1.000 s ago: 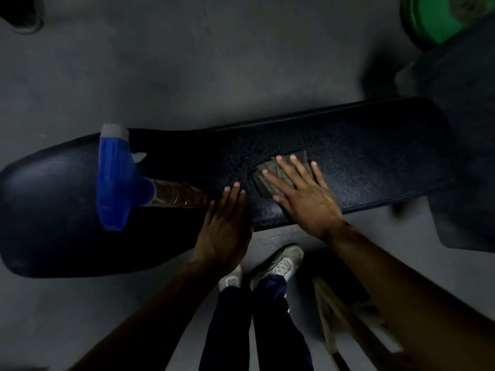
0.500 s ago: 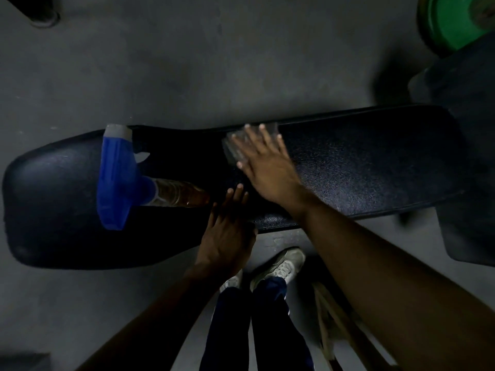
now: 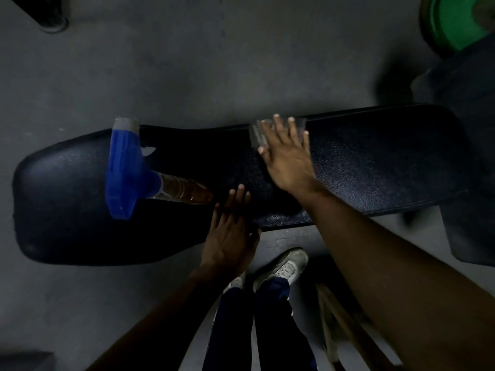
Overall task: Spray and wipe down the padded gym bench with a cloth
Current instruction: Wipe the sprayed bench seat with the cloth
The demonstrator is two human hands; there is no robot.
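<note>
The black padded bench (image 3: 375, 162) runs left to right across the view. My right hand (image 3: 288, 156) lies flat on a small grey cloth (image 3: 257, 133) at the pad's far edge, fingers spread over it. My left hand (image 3: 230, 228) rests palm down on the near edge of the pad, fingers apart, holding nothing. A spray bottle (image 3: 128, 170) with a blue trigger head and amber liquid lies on its side on the wider left part of the bench, just left of my left hand.
A green weight plate (image 3: 455, 22) is at the top right above a dark padded piece (image 3: 476, 145). A wooden frame (image 3: 345, 328) stands by my feet at the lower right. Grey floor surrounds the bench. A dark post base (image 3: 51, 22) is at the top left.
My right hand slid the cloth from the middle of the pad up to its far edge, then a little to the right. My left hand and the bottle stayed put.
</note>
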